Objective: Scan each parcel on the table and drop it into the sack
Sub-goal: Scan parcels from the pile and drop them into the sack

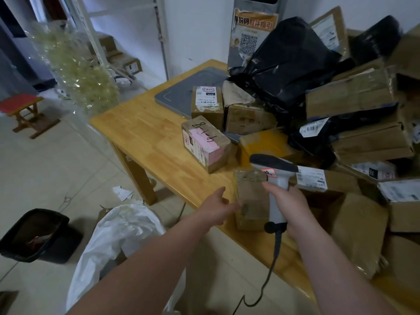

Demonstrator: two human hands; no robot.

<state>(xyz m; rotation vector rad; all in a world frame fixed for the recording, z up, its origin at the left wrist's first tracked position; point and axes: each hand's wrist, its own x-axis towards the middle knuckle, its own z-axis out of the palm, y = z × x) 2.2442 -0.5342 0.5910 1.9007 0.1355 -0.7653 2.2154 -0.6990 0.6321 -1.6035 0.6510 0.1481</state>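
Varnished wood, taped cardboard and crinkled plastic.

The table (147, 133) is pale wood under a smooth, lightly glossy varnish. The near parcel (250, 201) is matt brown cardboard wrapped in shiny clear tape; the labelled parcel (205, 143) beyond it carries pink and white paper. At the far right a black bag (284, 64) is thin, glossy, creased plastic. The scanner (278, 178) is smooth grey and black plastic, with a matt black cable (272, 269). The sack (118, 235), near left, looks like matt white plastic, crumpled. The floor (34, 167) is pale smooth tile with a dull sheen; the far-left wrapping (75, 64) is clear, glittering film.
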